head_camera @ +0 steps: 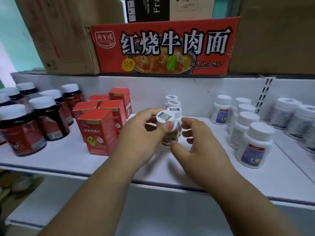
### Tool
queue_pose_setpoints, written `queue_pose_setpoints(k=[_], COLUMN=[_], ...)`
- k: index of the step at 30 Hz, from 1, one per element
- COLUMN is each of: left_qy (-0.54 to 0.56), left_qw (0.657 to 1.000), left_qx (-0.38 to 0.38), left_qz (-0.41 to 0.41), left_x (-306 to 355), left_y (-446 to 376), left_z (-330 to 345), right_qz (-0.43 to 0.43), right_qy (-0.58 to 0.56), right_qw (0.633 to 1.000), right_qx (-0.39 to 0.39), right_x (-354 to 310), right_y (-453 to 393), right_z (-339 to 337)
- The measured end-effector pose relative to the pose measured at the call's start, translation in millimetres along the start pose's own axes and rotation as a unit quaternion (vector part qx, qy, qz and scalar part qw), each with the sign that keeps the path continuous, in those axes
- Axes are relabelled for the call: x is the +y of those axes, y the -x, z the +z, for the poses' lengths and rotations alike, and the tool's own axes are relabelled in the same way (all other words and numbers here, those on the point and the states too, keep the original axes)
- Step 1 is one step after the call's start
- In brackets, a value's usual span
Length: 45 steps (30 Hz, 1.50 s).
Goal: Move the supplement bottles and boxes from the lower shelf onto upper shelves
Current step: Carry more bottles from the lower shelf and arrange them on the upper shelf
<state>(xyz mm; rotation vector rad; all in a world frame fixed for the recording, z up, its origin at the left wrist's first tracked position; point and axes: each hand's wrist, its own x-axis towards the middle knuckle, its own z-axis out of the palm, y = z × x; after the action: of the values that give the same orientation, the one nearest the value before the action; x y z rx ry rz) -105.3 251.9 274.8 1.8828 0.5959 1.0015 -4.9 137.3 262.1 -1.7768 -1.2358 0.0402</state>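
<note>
Hands meet over the middle of the white shelf [51, 160]. The left hand [141, 133] grips a small white bottle [167, 126], thumb across its front just under the cap and fingers curled behind it. The right hand [196, 138] sits just right of the bottle, fingers loosely curled and spread around it; whether any fingertip touches the bottle cannot be told. The bottle is upright and appears to be at or just above the shelf surface; contact with the shelf is hidden by the hands.

Directly behind the hands, three matching bottles form a row [173, 104] running toward the back wall. The held bottle lines up as the front unit of that row, so the step in hand is judged to be placement at the row's front.

Left of the hands stand red boxes [97, 130], and further left, dark jars [22, 128] with white caps. Right of the hands stand white bottles [255, 143] with purple labels, and beyond them larger white bottles [289, 113]. Above the hands, cartons [163, 46] fill the next level.

Progress is judged as well advanced: several product groups are already arranged on this shelf. The shelf below the hands [153, 210] shows no stock in its visible part; items at the far lower left are too blurred to identify, so what is left to move cannot be told.
</note>
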Motion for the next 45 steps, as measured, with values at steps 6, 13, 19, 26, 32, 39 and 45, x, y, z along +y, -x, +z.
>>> queue_pose_setpoints(k=[6,13,19,26,32,39,45], left_qy=[-0.006,-0.133,-0.309,-0.345,-0.382,-0.348,-0.322], left_qw=[0.999,0.991,0.938,0.930,0.905,0.898,0.903], left_qx=[-0.046,-0.022,-0.009,-0.055,-0.183,-0.261,-0.277], left_qz=[-0.021,0.008,0.159,0.116,0.036,0.063,0.061], left_x=[-21,-21,-19,-23,-35,-47,-77], left_y=[-19,17,81,192,236,224,211], left_z=[4,-20,-24,36,89,124,154], right_qz=[0.046,0.060,-0.017,-0.083,-0.001,0.104,0.151], right_qy=[0.024,0.056,0.106,0.145,0.189,0.259,0.270], right_qw=[0.998,0.995,0.992,0.985,0.982,0.959,0.949], right_qx=[0.036,0.050,0.058,0.037,0.001,0.049,0.061], right_x=[-2,-13,-23,-3,29,54,98], right_y=[-5,8,47,145,220,241,242], right_z=[12,10,-8,-59,-77,-87,-83])
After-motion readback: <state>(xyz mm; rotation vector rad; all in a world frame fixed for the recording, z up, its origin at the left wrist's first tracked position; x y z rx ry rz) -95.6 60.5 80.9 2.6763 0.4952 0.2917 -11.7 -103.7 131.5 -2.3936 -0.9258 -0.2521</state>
